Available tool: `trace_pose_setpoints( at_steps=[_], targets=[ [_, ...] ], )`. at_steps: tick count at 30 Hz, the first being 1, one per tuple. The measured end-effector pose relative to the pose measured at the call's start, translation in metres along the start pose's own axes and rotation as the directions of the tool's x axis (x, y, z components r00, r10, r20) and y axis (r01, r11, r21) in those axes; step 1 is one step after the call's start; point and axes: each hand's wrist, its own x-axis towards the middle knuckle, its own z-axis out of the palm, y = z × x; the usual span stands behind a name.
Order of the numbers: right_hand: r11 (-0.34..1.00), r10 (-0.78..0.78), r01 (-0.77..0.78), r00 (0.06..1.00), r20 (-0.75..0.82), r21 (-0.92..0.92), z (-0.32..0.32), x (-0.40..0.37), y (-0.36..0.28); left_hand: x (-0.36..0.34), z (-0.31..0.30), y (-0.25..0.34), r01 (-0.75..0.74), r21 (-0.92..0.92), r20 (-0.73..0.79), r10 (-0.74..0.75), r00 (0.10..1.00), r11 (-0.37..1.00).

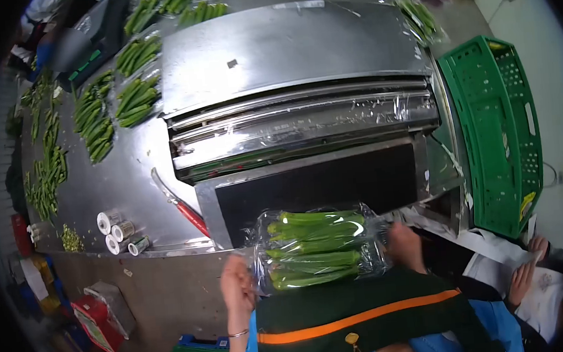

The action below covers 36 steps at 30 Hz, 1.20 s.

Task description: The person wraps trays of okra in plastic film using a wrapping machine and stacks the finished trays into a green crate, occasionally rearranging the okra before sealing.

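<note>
A film-wrapped pack of okra (317, 246) is in front of my body, at the near edge of the wrapping machine's black plate (315, 186). My left hand (237, 282) is closed on the clear film at the pack's left end. At the other end, my right hand (405, 247) grips the film, slightly blurred. The film looks stretched and wrinkled around the green pods. Behind the plate are the machine's metal rollers (303, 118).
Wrapped okra packs (137, 101) and loose okra (46, 174) lie on the left. A red-handled knife (188, 213) and several label rolls (117, 228) are nearer. Green crates (486, 127) stand at right, beside another person's hands (524, 273).
</note>
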Motion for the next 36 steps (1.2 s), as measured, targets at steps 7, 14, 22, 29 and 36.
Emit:
trace_pose_setpoints(
  at_steps=[7,14,22,29,36],
  targets=[
    [0.615,-0.537,0.338,0.841,0.065,0.712,0.069,0.001,-0.01,0.009,0.036,-0.03,0.08,0.333,0.53,-0.257,0.808,0.939],
    [-0.153,-0.685,0.036,0.716,-0.132,0.988,-0.032,-0.001,0.018,-0.033,0.133,0.026,-0.098,0.35,0.593,-0.139,0.793,0.931],
    [-0.591,-0.134,0.121,0.96,-0.245,0.798,-0.159,0.061,0.066,-0.076,0.297,0.058,-0.448,0.23,0.645,0.21,0.735,0.864],
    [-0.738,-0.197,-0.02,0.962,-0.187,0.675,-0.229,0.102,0.105,-0.127,0.41,0.02,-0.543,0.18,0.922,0.051,0.383,0.82],
    [-0.649,-0.067,-0.038,0.998,-0.007,0.76,-0.175,0.121,0.177,-0.12,0.412,0.063,-0.867,0.264,0.853,0.316,0.415,0.423]
  ],
)
